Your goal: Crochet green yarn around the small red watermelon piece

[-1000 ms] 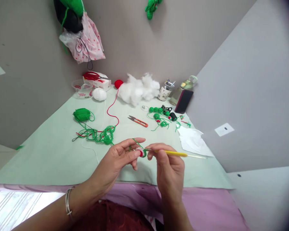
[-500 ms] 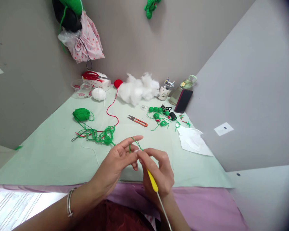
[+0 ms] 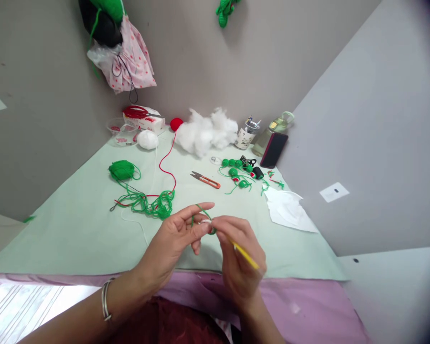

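My left hand (image 3: 174, 239) pinches a small crochet piece (image 3: 212, 231) between thumb and fingers; bits of white and green show at its edge, and most of it is hidden. Green yarn (image 3: 203, 210) runs over the raised index finger down to the piece. My right hand (image 3: 241, 255) is closed round a crochet hook with a yellow handle (image 3: 246, 255), its tip hidden at the piece, against the left fingertips. Beyond the left hand lies a loose tangle of green yarn (image 3: 161, 206), with a green ball (image 3: 122, 170) behind it.
Orange thread snips (image 3: 206, 180) lie mid-table. Small green crocheted balls (image 3: 232, 172) and crumpled white paper (image 3: 288, 210) are at right. Along the back stand white stuffing (image 3: 204, 134), a red yarn ball (image 3: 176, 124), a pen cup (image 3: 246, 135), a bottle (image 3: 265, 141) and a phone (image 3: 274, 150).
My right hand has turned, swinging the yellow handle from steeply downward to a flatter slant toward the right. More of the piece now shows at the fingertips. The left hand has barely moved.
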`<state>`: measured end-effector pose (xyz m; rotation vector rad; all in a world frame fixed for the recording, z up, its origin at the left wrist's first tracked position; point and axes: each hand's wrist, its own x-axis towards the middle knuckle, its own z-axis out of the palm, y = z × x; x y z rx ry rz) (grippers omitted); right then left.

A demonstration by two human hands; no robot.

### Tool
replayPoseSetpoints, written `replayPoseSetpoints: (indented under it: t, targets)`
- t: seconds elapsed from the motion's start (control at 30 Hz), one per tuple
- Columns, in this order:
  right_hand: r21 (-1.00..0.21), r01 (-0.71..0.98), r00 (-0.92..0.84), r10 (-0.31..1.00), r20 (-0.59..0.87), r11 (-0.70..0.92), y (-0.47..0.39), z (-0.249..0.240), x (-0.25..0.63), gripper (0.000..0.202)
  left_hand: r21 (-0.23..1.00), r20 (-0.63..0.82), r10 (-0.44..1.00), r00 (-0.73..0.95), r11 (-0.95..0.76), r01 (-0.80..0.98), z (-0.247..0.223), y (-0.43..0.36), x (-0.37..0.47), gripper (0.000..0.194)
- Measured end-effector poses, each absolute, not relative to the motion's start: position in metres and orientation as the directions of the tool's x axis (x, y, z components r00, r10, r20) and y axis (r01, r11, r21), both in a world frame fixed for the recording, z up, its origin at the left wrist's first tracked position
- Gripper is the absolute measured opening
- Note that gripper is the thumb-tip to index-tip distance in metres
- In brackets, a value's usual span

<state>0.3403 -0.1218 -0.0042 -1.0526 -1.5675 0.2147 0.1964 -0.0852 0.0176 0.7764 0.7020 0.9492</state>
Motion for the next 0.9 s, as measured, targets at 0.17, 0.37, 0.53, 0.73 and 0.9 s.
replayPoseSetpoints:
  t: [0.17,0.37,0.53,0.73,0.9]
  targets:
    - [-0.729,0.422,0.198,0.730,0.654,0.539,-0.123,-0.001,0.347,0.025,0.701,-0.254,0.832,0.494,0.510,-0.499,0.017,-0.077,0.191,0.036]
    - [-0.879,0.061,0.230,0.851,0.473,0.472,-0.116,0.005,0.343,0.018,0.798,-0.186,0.877,0.443,0.398,-0.452,0.020,-0.081,0.192,0.031]
    - [-0.903,-0.035,0.213,0.886,0.411,0.427,-0.117,0.002,0.345,0.022,0.844,-0.168,0.884,0.436,0.358,-0.400,0.022,-0.085,0.191,0.029]
    - [-0.821,0.281,0.186,0.811,0.555,0.497,-0.125,0.006,0.348,0.026,0.892,-0.113,0.918,0.381,0.262,-0.367,0.017,-0.087,0.192,0.026]
    - [-0.426,0.624,-0.097,0.605,0.790,0.655,-0.126,-0.003,0.342,0.033,0.876,-0.089,0.943,0.319,0.227,-0.426,0.013,-0.089,0.195,0.036]
